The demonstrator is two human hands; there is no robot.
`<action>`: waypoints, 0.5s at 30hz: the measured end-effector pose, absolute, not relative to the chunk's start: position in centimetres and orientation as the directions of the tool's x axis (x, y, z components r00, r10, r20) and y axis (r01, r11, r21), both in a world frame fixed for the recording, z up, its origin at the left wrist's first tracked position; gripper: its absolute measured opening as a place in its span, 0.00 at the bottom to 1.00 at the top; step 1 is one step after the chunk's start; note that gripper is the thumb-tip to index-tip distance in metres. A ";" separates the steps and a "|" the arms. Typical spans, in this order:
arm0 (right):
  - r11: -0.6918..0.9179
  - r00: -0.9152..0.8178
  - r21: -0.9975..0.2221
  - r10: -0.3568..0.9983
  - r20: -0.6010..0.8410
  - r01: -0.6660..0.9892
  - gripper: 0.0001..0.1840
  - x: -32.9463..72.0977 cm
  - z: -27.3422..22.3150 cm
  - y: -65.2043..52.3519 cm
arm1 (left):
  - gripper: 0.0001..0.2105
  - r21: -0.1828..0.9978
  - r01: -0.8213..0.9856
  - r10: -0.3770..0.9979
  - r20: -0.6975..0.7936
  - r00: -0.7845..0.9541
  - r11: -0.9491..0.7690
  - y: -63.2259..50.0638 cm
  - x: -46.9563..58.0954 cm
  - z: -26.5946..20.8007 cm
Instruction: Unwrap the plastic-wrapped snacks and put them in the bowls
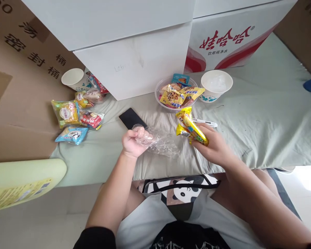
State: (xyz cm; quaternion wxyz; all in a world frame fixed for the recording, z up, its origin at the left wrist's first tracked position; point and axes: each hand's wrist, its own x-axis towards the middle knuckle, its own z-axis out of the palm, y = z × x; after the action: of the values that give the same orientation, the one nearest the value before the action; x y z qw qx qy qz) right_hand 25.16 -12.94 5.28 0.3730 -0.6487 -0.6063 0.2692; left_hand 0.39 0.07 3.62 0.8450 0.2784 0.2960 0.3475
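My left hand [137,141] is closed on a crinkled clear plastic bag [166,143], which trails to the right over the cloth. In my right hand [215,145] are yellow snack packets [190,126], gripped together and tilted up to the left. Just behind the left hand lies a dark phone [132,117]. A white utility knife or similar slim tool [205,122] lies partly hidden behind the right hand. Beyond the hands, a round clear plastic bowl [159,102] holds several wrapped snacks, with yellow cookie packets [173,97] on top.
A paper cup [216,90] with clear plastic inside stands right of the bowl. Another paper cup [74,79] and several wrapped snacks [67,112] are at the left. White boxes [134,62] stand behind, a brown carton [20,114] at left. A light-green container [28,180] is nearest left.
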 end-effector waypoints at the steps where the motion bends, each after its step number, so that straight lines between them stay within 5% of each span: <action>1: 0.036 0.126 -0.833 0.984 0.126 0.553 0.07 25.2 5.8 -12.9 | 0.23 0.674 -0.411 0.746 -0.326 0.581 0.614 0.1 0.5 3.5; 5: 0.116 0.181 -0.804 0.946 0.268 0.583 0.01 26.1 8.4 -10.7 | 0.19 0.689 -0.386 0.731 -0.310 0.609 0.613 -0.1 0.7 3.2; 10: 0.061 0.181 -0.573 0.917 0.356 0.818 0.08 29.0 10.7 -2.3 | 0.20 0.679 -0.370 0.703 -0.307 0.641 0.634 -0.2 0.7 3.4; 12: -0.069 0.185 -0.437 0.956 0.229 0.897 0.16 30.2 11.1 1.4 | 0.20 0.670 -0.369 0.691 -0.302 0.657 0.644 -0.1 0.6 3.6; 15: -0.155 0.110 -0.321 0.982 -0.153 0.934 0.35 31.9 11.0 5.7 | 0.18 0.671 -0.376 0.680 -0.264 0.684 0.639 0.0 0.6 3.7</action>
State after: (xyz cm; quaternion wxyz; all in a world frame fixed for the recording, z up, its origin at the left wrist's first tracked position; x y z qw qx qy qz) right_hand 31.94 5.68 11.05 0.0717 -0.7416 -0.6461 0.1657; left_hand 0.61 0.00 3.65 0.8683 0.2968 0.2559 0.3040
